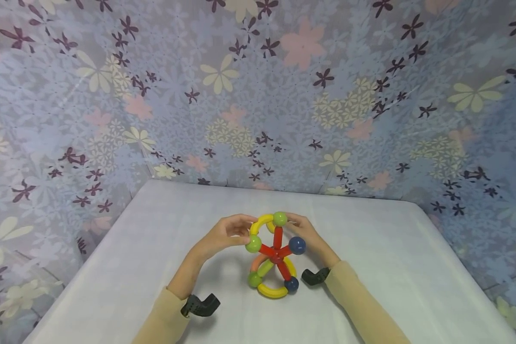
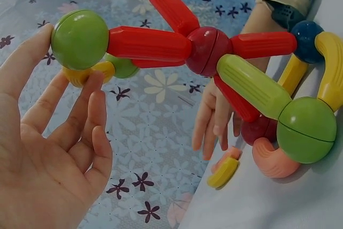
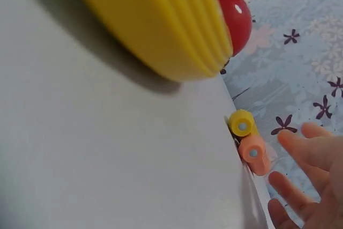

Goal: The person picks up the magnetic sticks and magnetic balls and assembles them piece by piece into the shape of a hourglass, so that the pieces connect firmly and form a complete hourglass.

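Note:
A magnetic ball-and-rod structure (image 1: 275, 258) stands on the table in the head view, with red rods spreading from a dark red centre ball (image 2: 208, 51). My left hand (image 1: 220, 237) is at its upper left. In the left wrist view, the thumb presses a green ball (image 2: 80, 39) while fingertips meet a yellow curved rod (image 2: 80, 76) beneath it. My right hand (image 1: 304, 230) is behind the structure's upper right, partly hidden in the head view. Its fingers look relaxed and hold nothing in the right wrist view, close to loose yellow (image 3: 242, 124) and pink (image 3: 254, 155) curved rods.
The table (image 1: 129, 267) has a white cover. Behind it hangs a flowered cloth (image 1: 258, 95). Each wrist carries a black camera mount, one on the left sleeve (image 1: 199, 306) and one on the right (image 1: 316, 276). Curved rods form the structure's base.

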The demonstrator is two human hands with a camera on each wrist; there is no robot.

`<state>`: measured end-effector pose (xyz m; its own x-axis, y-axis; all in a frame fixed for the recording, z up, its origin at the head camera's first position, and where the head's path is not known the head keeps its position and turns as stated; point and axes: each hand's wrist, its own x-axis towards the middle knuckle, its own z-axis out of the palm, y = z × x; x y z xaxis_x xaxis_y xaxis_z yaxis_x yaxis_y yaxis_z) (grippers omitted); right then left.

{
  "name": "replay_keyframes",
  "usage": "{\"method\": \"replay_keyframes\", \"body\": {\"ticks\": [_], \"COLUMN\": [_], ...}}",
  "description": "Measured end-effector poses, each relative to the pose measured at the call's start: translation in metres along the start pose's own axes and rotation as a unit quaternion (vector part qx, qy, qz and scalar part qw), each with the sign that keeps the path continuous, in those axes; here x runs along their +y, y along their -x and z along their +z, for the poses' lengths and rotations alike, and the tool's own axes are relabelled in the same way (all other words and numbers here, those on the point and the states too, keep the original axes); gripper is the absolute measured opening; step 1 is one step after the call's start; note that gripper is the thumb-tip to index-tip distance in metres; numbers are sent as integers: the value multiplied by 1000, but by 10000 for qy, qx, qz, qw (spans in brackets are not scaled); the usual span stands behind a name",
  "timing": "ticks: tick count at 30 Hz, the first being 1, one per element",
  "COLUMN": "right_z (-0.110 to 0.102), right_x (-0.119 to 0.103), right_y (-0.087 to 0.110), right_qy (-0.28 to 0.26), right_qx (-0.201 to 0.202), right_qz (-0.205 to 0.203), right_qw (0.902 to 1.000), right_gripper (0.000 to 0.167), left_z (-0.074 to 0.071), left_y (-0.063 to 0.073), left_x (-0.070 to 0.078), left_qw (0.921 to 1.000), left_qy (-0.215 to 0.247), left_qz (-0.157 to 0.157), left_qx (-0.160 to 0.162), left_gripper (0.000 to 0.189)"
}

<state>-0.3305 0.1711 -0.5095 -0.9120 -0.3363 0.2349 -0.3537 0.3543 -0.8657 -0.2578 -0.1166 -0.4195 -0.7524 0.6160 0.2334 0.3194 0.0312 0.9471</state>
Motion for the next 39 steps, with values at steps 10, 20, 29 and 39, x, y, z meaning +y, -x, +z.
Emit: {"method": "replay_keyframes", "body": {"ticks": [10,20,29,39], "right_z": [3,4,3,-8], "right_x": [6,7,6,-1], "right_y": [0,2,2,8], "right_qy": [216,769,1049,904], "right_qx": [-41,491,771,1153], "right_qz": [35,253,401,1183], "right_qw": [9998,9955,9907,9821], "right_gripper": [36,25,18,33], "left_z": [1,2,2,2], "left_y": [1,0,-1,0], "left_x": [0,-1,-1,1], "left_qw": [10000,10000,10000,10000], "left_qy": [-9,-36,-46,-7], "left_qz": [-61,-64,-36,-62], "left_qx": [29,38,38,41], "left_gripper": [50,47,49,48]}}
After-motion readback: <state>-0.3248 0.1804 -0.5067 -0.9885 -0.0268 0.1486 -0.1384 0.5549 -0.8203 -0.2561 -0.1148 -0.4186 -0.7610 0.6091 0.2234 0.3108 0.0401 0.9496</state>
